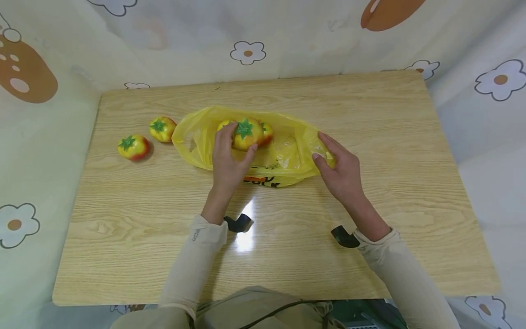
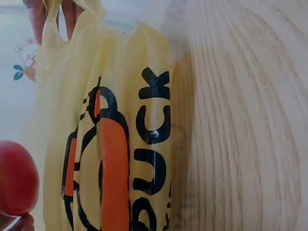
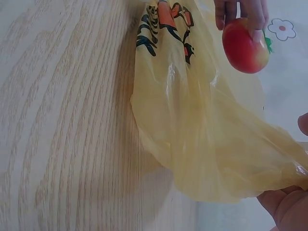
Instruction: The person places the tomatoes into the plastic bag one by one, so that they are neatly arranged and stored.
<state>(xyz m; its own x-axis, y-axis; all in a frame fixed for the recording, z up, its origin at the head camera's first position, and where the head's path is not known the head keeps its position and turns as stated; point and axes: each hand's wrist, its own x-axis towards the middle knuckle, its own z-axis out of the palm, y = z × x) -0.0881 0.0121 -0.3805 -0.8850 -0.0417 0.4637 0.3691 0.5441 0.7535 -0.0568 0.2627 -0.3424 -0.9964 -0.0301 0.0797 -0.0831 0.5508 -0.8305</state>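
My left hand (image 1: 228, 167) grips a yellow-red tomato (image 1: 248, 132) with a green star-shaped top, above the mouth of a yellow plastic bag (image 1: 287, 151). In the right wrist view this tomato (image 3: 244, 48) hangs from the fingertips, higher than much of the bag. Parts of two more tomatoes (image 1: 267, 134) show inside the bag, behind the held one. At the bag's right end, my right hand (image 1: 343, 176) pinches the rim between thumb and fingers, and the mouth stands wide. The bag (image 2: 110, 144) carries black letters and an orange print.
Two more tomatoes, one nearer (image 1: 134, 147) and one farther back (image 1: 162, 129), lie on the wooden table (image 1: 144, 219) left of the bag. A patterned cloth (image 1: 296, 50) hangs behind the table and at its sides. Dark straps (image 1: 345, 236) stick out at both wrists.
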